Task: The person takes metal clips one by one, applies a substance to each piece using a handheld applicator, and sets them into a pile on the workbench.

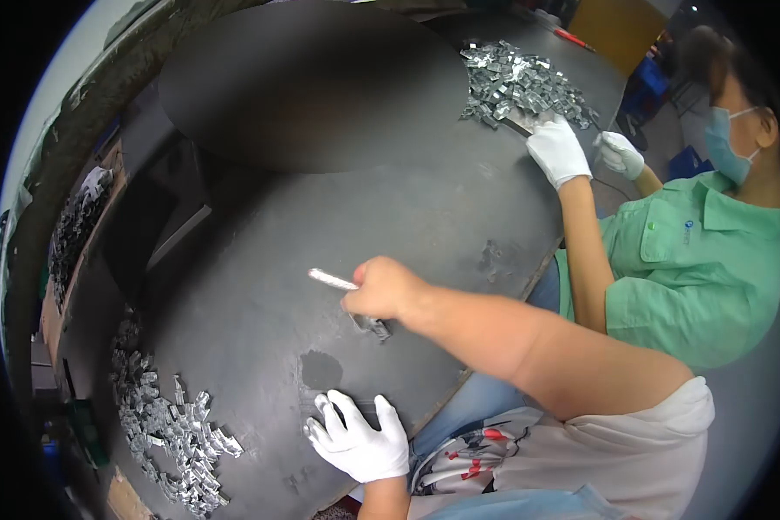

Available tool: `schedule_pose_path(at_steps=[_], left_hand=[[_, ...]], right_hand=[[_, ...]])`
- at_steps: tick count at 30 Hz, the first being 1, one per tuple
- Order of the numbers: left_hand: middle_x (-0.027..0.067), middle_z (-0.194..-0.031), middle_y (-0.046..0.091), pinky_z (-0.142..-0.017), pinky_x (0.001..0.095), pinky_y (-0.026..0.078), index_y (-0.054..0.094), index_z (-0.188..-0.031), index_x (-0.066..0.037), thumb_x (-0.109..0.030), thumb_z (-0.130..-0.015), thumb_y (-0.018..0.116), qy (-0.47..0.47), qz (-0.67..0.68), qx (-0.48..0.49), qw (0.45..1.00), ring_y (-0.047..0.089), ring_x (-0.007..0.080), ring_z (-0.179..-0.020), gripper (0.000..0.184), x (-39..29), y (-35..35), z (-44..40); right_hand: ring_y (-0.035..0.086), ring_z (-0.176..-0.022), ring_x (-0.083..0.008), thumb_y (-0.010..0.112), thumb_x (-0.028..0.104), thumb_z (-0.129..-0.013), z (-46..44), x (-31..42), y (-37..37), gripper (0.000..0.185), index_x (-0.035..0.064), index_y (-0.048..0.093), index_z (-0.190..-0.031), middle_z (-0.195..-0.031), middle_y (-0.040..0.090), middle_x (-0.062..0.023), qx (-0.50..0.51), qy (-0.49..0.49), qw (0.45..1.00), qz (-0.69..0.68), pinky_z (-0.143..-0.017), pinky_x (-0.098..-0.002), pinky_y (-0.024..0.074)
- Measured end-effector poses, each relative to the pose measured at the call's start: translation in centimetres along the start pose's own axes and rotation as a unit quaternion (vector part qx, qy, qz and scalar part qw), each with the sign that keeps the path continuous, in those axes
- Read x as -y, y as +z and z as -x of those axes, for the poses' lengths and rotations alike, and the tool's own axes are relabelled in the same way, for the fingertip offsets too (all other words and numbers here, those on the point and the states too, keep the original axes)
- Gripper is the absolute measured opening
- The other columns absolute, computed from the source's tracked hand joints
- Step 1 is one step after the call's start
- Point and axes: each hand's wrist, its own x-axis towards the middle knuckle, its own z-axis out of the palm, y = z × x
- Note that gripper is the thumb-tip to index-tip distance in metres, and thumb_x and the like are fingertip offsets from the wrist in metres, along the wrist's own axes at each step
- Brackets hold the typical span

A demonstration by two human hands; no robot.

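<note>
My bare right hand (388, 290) is closed around a slim rod with a pale, silvery wrapped surface (331, 279). One end of the rod sticks out toward the left; the rest is hidden in my fist. Just below that hand lie small metal pieces (374, 328) on the dark tabletop (260, 286), partly covered by it. My left hand (360, 438), in a white glove, rests on the table near its front edge with fingers spread and nothing visible in it. A dark patch (321, 370) marks the surface between my hands.
At lower left lies a spread of shiny metal clips (182, 433). A larger heap (520, 82) sits at the far right, where a co-worker's gloved hand (560, 152) holds a dark flat piece. A red pen-like object (572, 38) lies beyond. A blurred dark oval covers the top.
</note>
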Motion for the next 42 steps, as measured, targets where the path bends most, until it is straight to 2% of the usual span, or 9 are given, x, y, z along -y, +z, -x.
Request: schedule_pose_path(at_steps=[5, 8, 11, 17, 18, 23, 26, 33, 42], left_hand=[[0.0223, -0.115, 0.050, -0.093, 0.0520, 0.030, 0.049, -0.115, 0.000, -0.034, -0.073, 0.056, 0.004, 0.031, -0.019, 0.999, 0.044, 0.0461, -0.101, 0.054, 0.4, 0.2, 0.0], [0.0227, -0.115, 0.050, -0.093, 0.0511, 0.031, 0.049, -0.115, 0.000, -0.033, -0.077, 0.051, -0.003, 0.037, -0.021, 0.999, 0.045, 0.0470, -0.100, 0.050, 0.7, 0.4, 0.0], [0.0215, -0.117, 0.049, -0.093, 0.0501, 0.030, 0.047, -0.117, 0.000, -0.033, -0.082, 0.045, -0.031, 0.035, -0.018, 0.999, 0.045, 0.0456, -0.102, 0.048, 0.6, 0.5, -0.4], [0.0143, -0.126, 0.045, -0.096, 0.0486, 0.027, 0.046, -0.123, -0.012, -0.036, -0.086, 0.041, -0.056, -0.015, 0.032, 0.998, 0.042, 0.0423, -0.110, 0.044, 0.0, 1.1, -2.1], [0.0122, -0.125, 0.045, -0.096, 0.0492, 0.027, 0.052, -0.118, -0.020, -0.038, -0.085, 0.043, -0.058, -0.023, 0.028, 0.998, 0.041, 0.0413, -0.111, 0.039, 0.0, 1.5, -2.2], [0.0091, -0.124, 0.047, -0.097, 0.0490, 0.026, 0.058, -0.110, -0.026, -0.041, -0.082, 0.046, -0.065, -0.006, 0.025, 0.998, 0.040, 0.0397, -0.112, 0.033, -0.3, 1.3, -2.6], [0.0108, -0.120, 0.050, -0.097, 0.0498, 0.027, 0.061, -0.104, -0.025, -0.037, -0.079, 0.052, -0.060, 0.010, -0.006, 0.998, 0.043, 0.0399, -0.109, 0.029, -0.4, 1.6, -2.6], [0.0101, -0.119, 0.051, -0.094, 0.0480, 0.030, 0.060, -0.101, -0.028, -0.036, -0.076, 0.057, -0.054, 0.009, 0.026, 0.998, 0.045, 0.0391, -0.107, 0.026, 0.4, 2.9, -2.8], [0.0107, -0.119, 0.050, -0.091, 0.0498, 0.033, 0.061, -0.099, -0.027, -0.034, -0.075, 0.058, -0.042, -0.011, 0.017, 0.999, 0.047, 0.0405, -0.106, 0.025, -0.3, 1.5, -3.0]], right_hand=[[0.060, -0.077, -0.0280, 0.061, 0.024, -0.070, 3.2, -0.8, 4.5, 0.028, 0.0024, 0.061, -0.089, -0.080, 0.062, -0.0140, 0.021, -0.024, 0.994, 0.100, -0.068, -0.0368, 0.0462], [0.059, -0.078, -0.0275, 0.062, 0.024, -0.073, 5.9, -1.3, 4.3, 0.028, 0.0019, 0.059, -0.089, -0.080, 0.061, -0.0135, 0.075, -0.062, 0.994, 0.051, -0.067, -0.0361, 0.0458], [0.058, -0.076, -0.0240, 0.065, 0.024, -0.073, 8.2, -1.0, 2.5, 0.028, 0.0020, 0.059, -0.089, -0.080, 0.060, -0.0118, 0.046, -0.072, 0.986, -0.143, -0.066, -0.0329, 0.0456], [0.055, -0.073, -0.0171, 0.065, 0.020, -0.075, 10.2, -3.7, 3.4, 0.023, 0.0025, 0.058, -0.088, -0.082, 0.056, -0.0088, -0.163, -0.318, 0.929, -0.095, -0.063, -0.0288, 0.0438], [0.055, -0.073, -0.0170, 0.065, 0.018, -0.075, 10.3, -4.0, 3.7, 0.022, 0.0027, 0.058, -0.088, -0.081, 0.056, -0.0088, -0.152, -0.287, 0.937, -0.127, -0.063, -0.0286, 0.0437], [0.054, -0.072, -0.0156, 0.065, 0.014, -0.075, 10.3, -4.2, 3.4, 0.017, 0.0032, 0.058, -0.087, -0.080, 0.057, -0.0082, -0.138, -0.219, 0.954, -0.150, -0.061, -0.0280, 0.0436], [0.055, -0.070, -0.0178, 0.065, 0.013, -0.074, 10.4, -3.9, 3.5, 0.017, 0.0038, 0.058, -0.086, -0.079, 0.057, -0.0085, -0.115, -0.308, 0.928, -0.173, -0.061, -0.0292, 0.0436], [0.052, -0.065, -0.0244, 0.062, 0.017, -0.075, 10.5, -3.3, 6.4, 0.013, 0.0082, 0.059, -0.084, -0.069, 0.057, -0.0060, -0.193, -0.409, 0.892, 0.013, -0.059, -0.0344, 0.0425], [0.052, -0.059, -0.0223, 0.063, 0.010, -0.070, 9.4, -4.2, 7.2, 0.010, 0.0071, 0.059, -0.079, -0.066, 0.056, -0.0058, -0.252, -0.423, 0.870, 0.016, -0.053, -0.0335, 0.0425]])
